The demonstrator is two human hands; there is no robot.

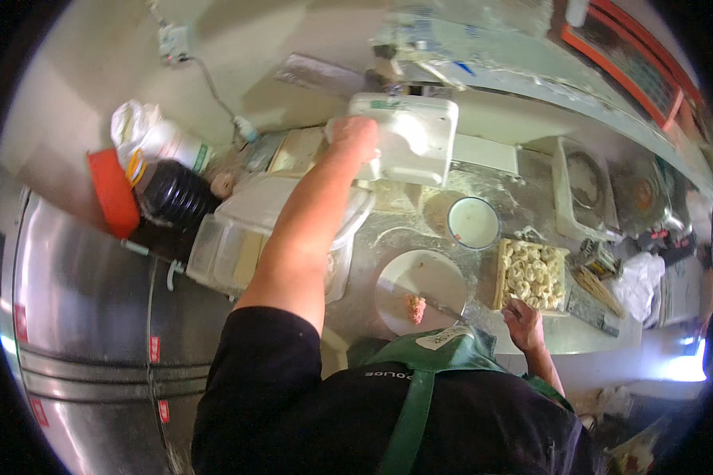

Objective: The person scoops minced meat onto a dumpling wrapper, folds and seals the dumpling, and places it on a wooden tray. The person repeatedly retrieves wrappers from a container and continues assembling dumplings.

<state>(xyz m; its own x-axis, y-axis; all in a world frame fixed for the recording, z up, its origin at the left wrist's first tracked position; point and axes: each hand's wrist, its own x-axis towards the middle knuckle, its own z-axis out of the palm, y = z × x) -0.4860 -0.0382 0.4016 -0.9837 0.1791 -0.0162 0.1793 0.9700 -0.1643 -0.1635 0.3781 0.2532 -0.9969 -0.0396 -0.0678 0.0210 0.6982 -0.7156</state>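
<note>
My left hand point(355, 138) reaches far over the worktop, its fingers curled at the left edge of a white plastic lid or shallow tub point(419, 139). My right hand point(523, 323) is by the front edge of a tray point(500, 276) filled with several folded dumplings point(533, 267). Its fingers are bent; whether they pinch anything is too small to tell. Before me lies a round white plate point(395, 282) with a lump of pink minced filling point(415, 309) and a thin flat tool point(445, 309) across its right side. Farther back stands a round white bowl point(474, 222) with a dark rim.
Under my left arm are clear plastic bins point(205, 252) with a lid point(255, 202). Left of them stands a large dark bottle point(178, 193). A rectangular tub point(561, 190) and a plastic bag point(639, 282) are at the right. A shelf point(511, 92) overhangs the flour-dusted worktop point(368, 237).
</note>
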